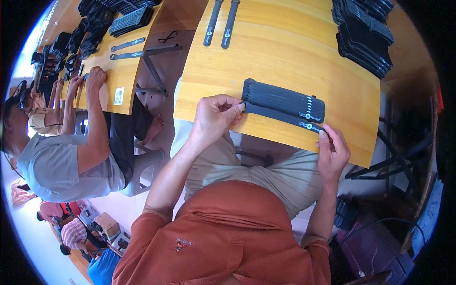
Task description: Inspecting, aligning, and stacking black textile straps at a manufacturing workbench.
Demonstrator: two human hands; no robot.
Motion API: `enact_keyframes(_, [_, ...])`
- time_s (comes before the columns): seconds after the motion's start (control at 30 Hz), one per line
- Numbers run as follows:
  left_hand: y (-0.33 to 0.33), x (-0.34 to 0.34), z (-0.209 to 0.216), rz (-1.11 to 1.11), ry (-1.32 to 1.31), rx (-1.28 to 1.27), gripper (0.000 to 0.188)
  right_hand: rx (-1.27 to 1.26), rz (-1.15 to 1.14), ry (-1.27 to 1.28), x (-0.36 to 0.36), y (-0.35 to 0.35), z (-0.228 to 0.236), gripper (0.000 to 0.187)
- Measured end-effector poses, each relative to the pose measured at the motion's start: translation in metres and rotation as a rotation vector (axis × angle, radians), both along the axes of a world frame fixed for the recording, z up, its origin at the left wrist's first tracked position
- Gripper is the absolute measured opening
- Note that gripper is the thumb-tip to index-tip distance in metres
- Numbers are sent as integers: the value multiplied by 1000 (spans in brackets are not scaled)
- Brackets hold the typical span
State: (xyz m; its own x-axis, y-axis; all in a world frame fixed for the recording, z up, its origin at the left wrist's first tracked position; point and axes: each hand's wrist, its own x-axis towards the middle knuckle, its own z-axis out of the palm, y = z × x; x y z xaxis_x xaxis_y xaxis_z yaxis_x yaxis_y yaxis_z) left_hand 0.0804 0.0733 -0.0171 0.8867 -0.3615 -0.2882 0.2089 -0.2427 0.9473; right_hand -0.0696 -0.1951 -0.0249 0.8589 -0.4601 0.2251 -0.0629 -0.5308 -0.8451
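At the near edge of the wooden table, a flat black strap [280,116] with pale printing stretches between my two hands. My left hand [214,116] pinches its left end between thumb and fingers. The strap's printed right end is between the thumb and fingers of my right hand [333,151]. Just beyond it lies a row of overlapping black straps [280,96], their round pale marks lined up on the right. Farther off, at the table's far left, two more straps [227,29] lie side by side, apart from both hands.
Stacks of black straps [363,42] stand at the far right of my table [285,47]. On the left, a person in a grey shirt [61,164] works at another table [107,90] holding straps and dark bundles. Metal table legs [399,156] show at right.
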Motion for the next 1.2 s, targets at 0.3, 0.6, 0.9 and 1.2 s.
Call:
enact_keyframes(0.3, [-4, 6, -2, 8, 58, 63, 15, -7, -46, 8, 8, -5, -8, 17])
enact_keyframes(0.6, [-8, 13, 2, -24, 73, 152, 14, -36, -47, -4, 16, -7, -8, 16])
enact_keyframes(0.9, [-9, 16, 3, -13, 96, 152, 14, -97, -55, -4, 23, -7, -9, 16])
enact_keyframes(1.2, [-9, 14, 0, 6, 54, 151, 11, -76, -51, 43, 21, -9, -8, 15])
